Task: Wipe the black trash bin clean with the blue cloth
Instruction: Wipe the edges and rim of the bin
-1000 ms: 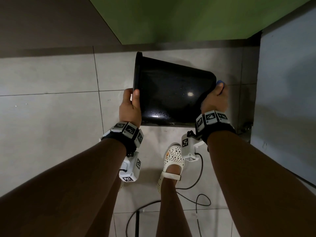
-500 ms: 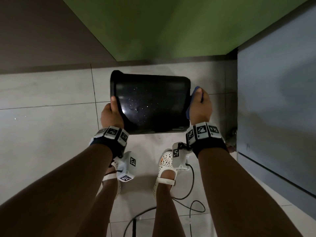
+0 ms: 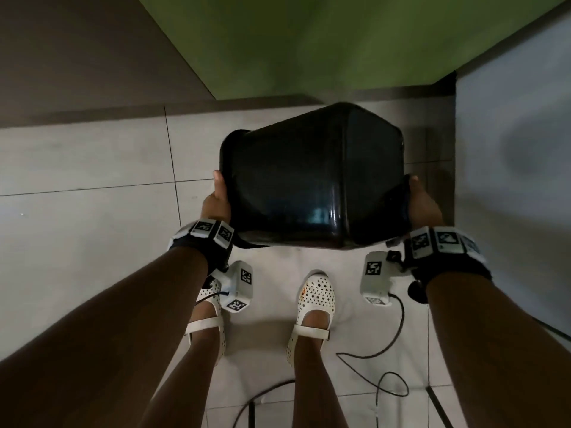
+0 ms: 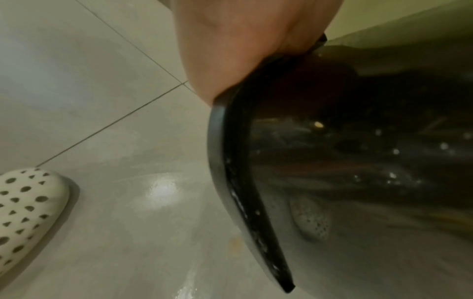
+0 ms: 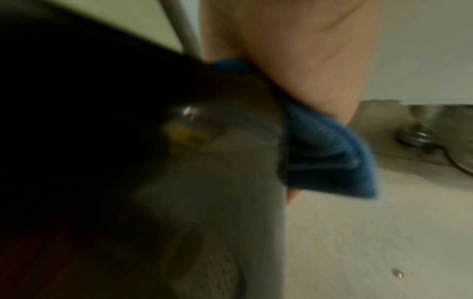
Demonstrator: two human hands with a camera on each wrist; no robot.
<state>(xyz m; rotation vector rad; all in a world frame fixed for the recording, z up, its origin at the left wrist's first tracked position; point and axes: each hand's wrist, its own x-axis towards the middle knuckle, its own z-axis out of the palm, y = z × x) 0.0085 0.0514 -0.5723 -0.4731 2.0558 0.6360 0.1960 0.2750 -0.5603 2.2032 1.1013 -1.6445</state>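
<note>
The black trash bin (image 3: 309,180) is held off the floor between my hands, lying on its side with its open rim to the left. My left hand (image 3: 216,202) grips that rim (image 4: 230,161), thumb on the outer wall. At the bin's right end, my right hand (image 3: 421,205) holds the folded blue cloth (image 5: 325,153) against the glossy wall (image 5: 128,141). The head view hides the cloth behind the bin. Water drops speckle the bin (image 4: 358,151) in the left wrist view.
My feet in white perforated shoes (image 3: 315,301) stand on the pale tiled floor (image 3: 77,242) just below the bin. Black cables (image 3: 386,350) trail beside the right foot. A green wall (image 3: 309,41) is ahead, a grey panel (image 3: 509,149) close on the right, with a metal fitting (image 5: 419,137) at its foot.
The bin has turned in my hands, so a corner edge and a second side now face me. The cloth, seen at the right end before, is now out of the head view.
</note>
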